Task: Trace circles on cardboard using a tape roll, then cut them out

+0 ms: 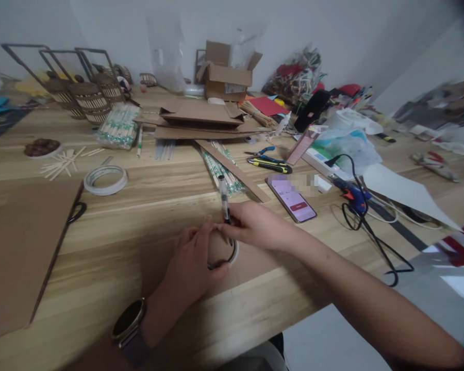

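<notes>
A flat piece of brown cardboard (251, 263) lies on the wooden table in front of me. On it rests a ring (235, 253), dark on its inner side and pale on its outer edge. My left hand (191, 260), with a watch on the wrist, presses on the ring's left side, its fingers spread over it. A pen (224, 201) stands nearly upright in my right hand (251, 224), pinched in the fingers. Its tip is down at the inside of the ring, near the right edge.
A phone (294, 198), a yellow-black cutter (269, 165) and a glue gun (353, 196) with its cable lie to the right. Tape (105, 180) and a large cardboard sheet (23, 247) are on the left. Behind are cardboard pieces (201, 113) and wrapped sticks (118, 125).
</notes>
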The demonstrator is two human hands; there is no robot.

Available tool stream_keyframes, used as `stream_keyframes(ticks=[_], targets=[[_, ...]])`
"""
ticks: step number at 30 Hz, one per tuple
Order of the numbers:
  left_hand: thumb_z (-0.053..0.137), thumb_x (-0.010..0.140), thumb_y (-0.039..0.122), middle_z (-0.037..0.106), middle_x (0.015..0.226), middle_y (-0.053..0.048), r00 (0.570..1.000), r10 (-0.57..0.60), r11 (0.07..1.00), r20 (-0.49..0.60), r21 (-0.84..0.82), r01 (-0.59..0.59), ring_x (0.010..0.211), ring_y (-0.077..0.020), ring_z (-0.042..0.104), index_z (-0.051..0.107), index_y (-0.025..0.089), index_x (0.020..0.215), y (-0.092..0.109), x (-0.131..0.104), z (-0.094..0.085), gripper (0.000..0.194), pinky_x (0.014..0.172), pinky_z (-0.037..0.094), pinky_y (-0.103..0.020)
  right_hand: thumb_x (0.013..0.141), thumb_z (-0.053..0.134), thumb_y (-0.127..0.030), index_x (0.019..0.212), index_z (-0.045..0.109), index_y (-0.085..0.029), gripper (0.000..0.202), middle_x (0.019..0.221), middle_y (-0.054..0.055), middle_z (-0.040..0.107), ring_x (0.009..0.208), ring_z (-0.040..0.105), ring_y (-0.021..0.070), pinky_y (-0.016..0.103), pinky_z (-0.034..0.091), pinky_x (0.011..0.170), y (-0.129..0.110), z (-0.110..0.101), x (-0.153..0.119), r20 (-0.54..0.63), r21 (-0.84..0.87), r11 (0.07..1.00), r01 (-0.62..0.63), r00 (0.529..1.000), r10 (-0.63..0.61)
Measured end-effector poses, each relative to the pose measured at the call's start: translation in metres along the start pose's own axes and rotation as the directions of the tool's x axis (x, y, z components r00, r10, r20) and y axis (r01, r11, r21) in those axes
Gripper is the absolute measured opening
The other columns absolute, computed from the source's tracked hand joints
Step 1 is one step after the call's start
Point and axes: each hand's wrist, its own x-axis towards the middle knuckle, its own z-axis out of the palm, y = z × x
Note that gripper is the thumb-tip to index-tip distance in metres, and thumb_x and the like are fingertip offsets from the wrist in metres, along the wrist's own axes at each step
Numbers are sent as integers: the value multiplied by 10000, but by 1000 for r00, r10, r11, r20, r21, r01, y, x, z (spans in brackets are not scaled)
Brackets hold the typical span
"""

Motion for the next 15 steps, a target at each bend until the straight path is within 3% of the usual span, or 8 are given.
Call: stream_keyframes(ticks=[9,12,15], targets=[[712,759,299,686,1326,-178,999,27,1000,-23,7,-27,1174,-377,609,381,136,1481,-2,-1,3,811,982,493,-526,902,649,-156,855,702,-152,71,687,6,662,569,518,125,238,271,533,-5,7,2,147,-62,997,35,989,-26],[723,741,299,683,1326,-174,999,25,1000,-22,10,-24,1182,-385,607,363,135,1492,-3,-1,4,848,980,498,-534,943,644,-224,873,698,-151,115,792,69,724,671,597,178,259,317,588,-3,4,5,79,-193,978,74,995,-59],[728,731,295,685,1315,-166,1000,10,1000,2,12,-10,1165,-384,608,391,140,1470,-2,0,3,827,978,501,-547,958,637,-240,848,665,-154,143,764,69,702,711,609,201,278,350,649,1,-1,4,-71,-228,969,95,991,-113]])
